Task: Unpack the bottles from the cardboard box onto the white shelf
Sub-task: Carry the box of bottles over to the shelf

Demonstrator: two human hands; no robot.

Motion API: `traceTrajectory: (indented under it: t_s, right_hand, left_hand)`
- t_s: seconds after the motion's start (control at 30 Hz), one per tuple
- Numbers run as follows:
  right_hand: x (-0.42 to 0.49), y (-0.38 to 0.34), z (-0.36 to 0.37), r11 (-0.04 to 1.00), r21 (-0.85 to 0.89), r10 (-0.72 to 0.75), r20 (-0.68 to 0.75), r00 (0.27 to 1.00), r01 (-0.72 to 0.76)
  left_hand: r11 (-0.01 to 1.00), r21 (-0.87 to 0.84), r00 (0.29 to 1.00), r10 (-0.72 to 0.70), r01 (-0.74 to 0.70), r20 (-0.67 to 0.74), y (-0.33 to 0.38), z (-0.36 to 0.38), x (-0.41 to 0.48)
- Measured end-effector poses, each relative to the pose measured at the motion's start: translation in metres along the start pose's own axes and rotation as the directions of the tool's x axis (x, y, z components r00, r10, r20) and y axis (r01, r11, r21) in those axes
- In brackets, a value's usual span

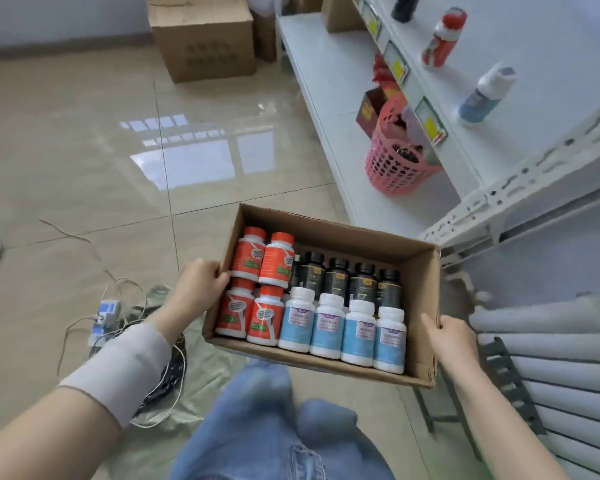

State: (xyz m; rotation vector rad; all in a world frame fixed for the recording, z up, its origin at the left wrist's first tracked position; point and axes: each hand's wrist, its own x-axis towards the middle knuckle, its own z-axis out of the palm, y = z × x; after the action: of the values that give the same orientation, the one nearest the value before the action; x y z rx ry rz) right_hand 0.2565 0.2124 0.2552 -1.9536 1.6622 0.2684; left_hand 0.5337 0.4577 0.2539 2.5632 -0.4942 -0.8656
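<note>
Unpacking seems barely begun: left hand [201, 284] and right hand [455, 341] grip the cardboard box [329, 232], bottles [326, 323] filling it, white shelf [314, 64] far right.

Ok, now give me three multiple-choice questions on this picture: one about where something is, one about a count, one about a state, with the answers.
1. Where does the pink basket stand?
A. on the floor tiles
B. on a closed carton
C. on the white shelf's lowest board

2. How many blue-labelled bottles are in the cardboard box?
A. two
B. four
C. six

3. How is the box carried?
A. left hand and right hand each hold one end
B. one hand underneath
C. it rests on the floor

Answers: 1 C, the basket sits on the bottom board. 2 B, four white caps form the front row. 3 A, a hand grips each end wall.
</note>
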Motion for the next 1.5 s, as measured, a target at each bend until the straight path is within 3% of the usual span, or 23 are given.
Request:
traceTrajectory:
  t_s: [0.37, 1.0, 1.5]
  right_hand:
    - [0.065, -0.183, 0.014, 0.982, -0.021, -0.189, 0.022, 0.982, 0.189]
    - [0.285, -0.528, -0.018, 0.898, -0.06, -0.432, 0.074, 0.899, 0.437]
    - [0.389, -0.799, 0.006, 0.931, -0.006, -0.363, 0.049, 0.931, 0.364]
  left_hand:
    - [0.996, -0.027, 0.988, -0.088, 0.086, -0.127, -0.036, -0.091, 0.111]
    - [0.966, -0.136, 0.923, -0.252, 0.221, -0.291, 0.024, -0.254, 0.374]
    - [0.963, -0.169, 0.93, -0.251, 0.211, -0.269, 0.023, -0.434, 0.618]
